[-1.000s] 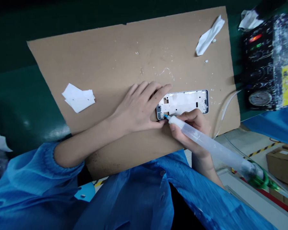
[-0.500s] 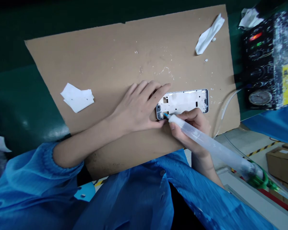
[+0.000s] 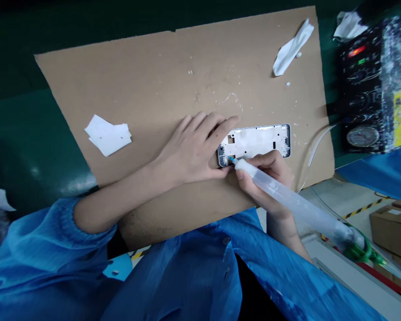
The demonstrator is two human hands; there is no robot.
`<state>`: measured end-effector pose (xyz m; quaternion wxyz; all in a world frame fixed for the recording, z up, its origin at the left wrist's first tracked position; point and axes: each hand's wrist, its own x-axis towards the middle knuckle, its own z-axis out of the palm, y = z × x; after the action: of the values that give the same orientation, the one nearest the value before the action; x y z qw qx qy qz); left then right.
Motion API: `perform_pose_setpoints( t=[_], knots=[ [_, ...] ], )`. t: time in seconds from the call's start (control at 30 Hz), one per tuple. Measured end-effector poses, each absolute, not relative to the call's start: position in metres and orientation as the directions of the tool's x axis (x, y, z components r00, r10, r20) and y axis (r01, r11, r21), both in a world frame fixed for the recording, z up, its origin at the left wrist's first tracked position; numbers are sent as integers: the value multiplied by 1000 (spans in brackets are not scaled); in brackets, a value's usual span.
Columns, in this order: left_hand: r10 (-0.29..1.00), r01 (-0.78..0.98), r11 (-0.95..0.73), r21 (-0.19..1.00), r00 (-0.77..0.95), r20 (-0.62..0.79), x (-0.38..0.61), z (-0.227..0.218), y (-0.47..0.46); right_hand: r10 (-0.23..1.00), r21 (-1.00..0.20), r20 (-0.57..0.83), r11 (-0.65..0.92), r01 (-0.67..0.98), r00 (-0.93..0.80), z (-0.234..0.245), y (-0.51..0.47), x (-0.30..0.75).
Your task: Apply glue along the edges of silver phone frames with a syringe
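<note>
A flat, rectangular white phone frame with a dark rim [image 3: 257,140] lies right of centre on a large sheet of brown cardboard [image 3: 153,80], which covers part of a dark green table [image 3: 20,120]. The left hand [image 3: 190,154] holds the frame's left end, its thumb at the near edge and its forefinger bent over the far corner, the other fingers resting on the cardboard. The right hand [image 3: 276,165] grips a long, translucent white plastic syringe [image 3: 287,196] near its front; the barrel slants towards the near right. The slim blue nozzle [image 3: 232,160] points at the frame's near left corner; whether it touches the surface cannot be told. A green fitting [image 3: 359,254] sits at the syringe's rear end.

On the cardboard's left lies a creased piece of white paper [image 3: 107,136], and at the far right a long, folded white tissue [image 3: 292,48]. Right of the cardboard stands a worn black control box with a round gauge [image 3: 361,98], with a clear thin tube [image 3: 312,156] beside it.
</note>
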<state>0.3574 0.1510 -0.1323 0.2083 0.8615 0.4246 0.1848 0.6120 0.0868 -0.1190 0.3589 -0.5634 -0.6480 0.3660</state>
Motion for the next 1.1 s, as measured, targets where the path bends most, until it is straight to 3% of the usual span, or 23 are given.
perform_pose_setpoints(
  t=[0.43,0.87,1.1],
  knots=[
    [808,649,-550,526,573,138,357,-133,151,980,-871,136,189,454,-147,-121,88,611],
    [810,655,-542,526,575,119,358,-130,152,999,-892,-13,6,452,-38,-110,81,600],
    [813,652,-540,532,567,131,358,-132,151,986,-889,115,155,430,-117,-118,86,606]
  ],
)
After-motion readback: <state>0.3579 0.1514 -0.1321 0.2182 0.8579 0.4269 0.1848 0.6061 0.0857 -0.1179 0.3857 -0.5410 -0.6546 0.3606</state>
